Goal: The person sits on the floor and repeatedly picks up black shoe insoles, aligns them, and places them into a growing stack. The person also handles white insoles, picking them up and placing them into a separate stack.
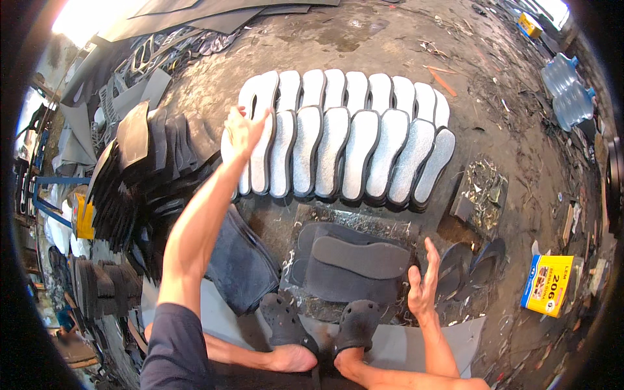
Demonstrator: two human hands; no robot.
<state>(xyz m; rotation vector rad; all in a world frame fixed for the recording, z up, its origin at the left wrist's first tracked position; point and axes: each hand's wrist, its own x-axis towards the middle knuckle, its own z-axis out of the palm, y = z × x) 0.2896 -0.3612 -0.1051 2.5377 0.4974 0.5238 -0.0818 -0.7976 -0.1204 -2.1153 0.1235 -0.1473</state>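
Note:
Over the left end of two rows of sole-shaped pieces with whitish tops and dark edges [335,149] is my left hand [244,133]. Its fingers are apart and nothing shows in its grip; whether it touches the pieces beneath, I cannot tell. Nearer to me, a dark grey sole [357,255] lies across a stack of black sheet pieces [351,286] on a dark, worn board [396,229]. Just right of that stack, my right hand [424,279] is open, thumb and fingers apart, holding nothing.
Dark sheet pieces [237,266] lie left of the board, beside tall piles of cut pieces [133,140]. To the right are black flip-flops [487,260], a block with scraps [481,192], a yellow tin [549,286] and a clear water jug [567,91]. My black clogs [357,325] stand at the board's near edge.

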